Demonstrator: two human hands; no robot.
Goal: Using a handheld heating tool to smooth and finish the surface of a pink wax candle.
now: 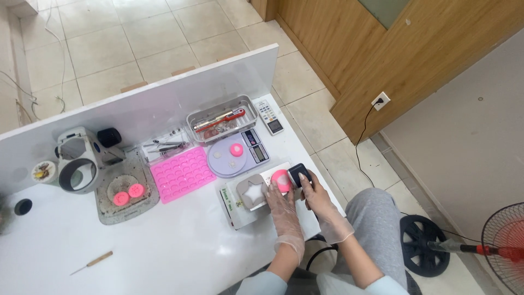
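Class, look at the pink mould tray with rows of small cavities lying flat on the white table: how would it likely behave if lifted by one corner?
The pink mould tray looks thin and rubbery, so it would probably droop rather than stay stiff. It seems light for its area. Lying flat and wide on the table, it is unlikely to roll or tip.

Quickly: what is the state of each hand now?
Left hand: open, resting on the grey star mould.
Right hand: closed around a black device.

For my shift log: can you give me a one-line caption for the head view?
Gloved left hand rests by a pink disc and grey star mould; right hand grips a black device.
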